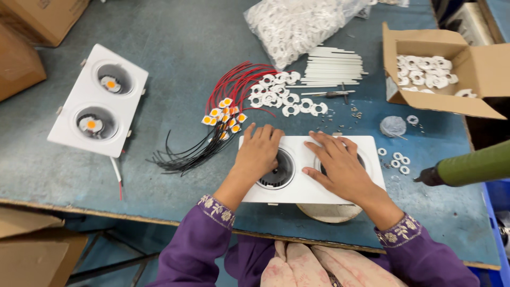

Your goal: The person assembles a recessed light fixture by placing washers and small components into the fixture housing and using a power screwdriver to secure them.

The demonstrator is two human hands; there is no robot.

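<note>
A white twin housing (311,183) lies at the near edge of the table (180,53), partly over a round disc (329,212) that shows under its near side. The left hand (258,154) rests flat on it, fingers spread loosely beside the left round opening (279,170), pinching nothing. The right hand (340,167) lies flat over the right opening, fingers spread, its grip empty too.

Just beyond the housing sit small yellow chips (224,117) on red wires (236,82) and black wires (186,154), then a scatter of white rings (281,98), a stack of white tubes (332,68) and a screwdriver (332,94). Small washers (398,161) lie to the right of the housing, near a green tool (473,167) that comes in from the right edge.

A second housing (99,101), well apart at the left, holds a chip in each of its two openings. At the far right, an open carton (451,79) holds more white rings; a clear bag (297,24) at the far edge is full of them. Brown cartons (37,21) stand at the far left.

The table is blue-grey and worn.
</note>
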